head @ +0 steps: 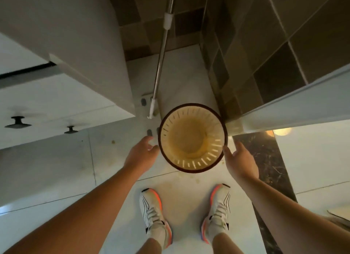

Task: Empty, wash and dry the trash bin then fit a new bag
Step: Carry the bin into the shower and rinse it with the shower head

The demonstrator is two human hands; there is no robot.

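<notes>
Forearms reach down from the bottom corners of the view, bare, one on each side. Between them, two white running shoes (pixel 189 216) with orange edges stand on the pale tiled floor (pixel 56 168), toes pointing away.

Just beyond the shoes, the left hand (pixel 141 152) sits at the left side of the trash bin (pixel 192 138), fingers loosely curled and reaching toward the dark rim; whether they touch it or hold it cannot be told from this angle. The right hand (pixel 239 163) is at the bin's right side, fingers relaxed and slightly spread, fingertips right beside the rim, with no clear grip.

The bin is round, seen straight from above, standing upright on the floor in front of the feet. Its inside is yellowish with slotted walls and shows no bag or rubbish, only a stained bottom.

Left of the bin stands a white cabinet (pixel 66 106) with two dark round knobs. Right of it runs a strip of dark marbled threshold (pixel 265 159) beside a white door frame (pixel 293 106).

Behind the bin, a mop (pixel 161 64) with a metal pole leans into a corner walled with brown tiles (pixel 284 45).
</notes>
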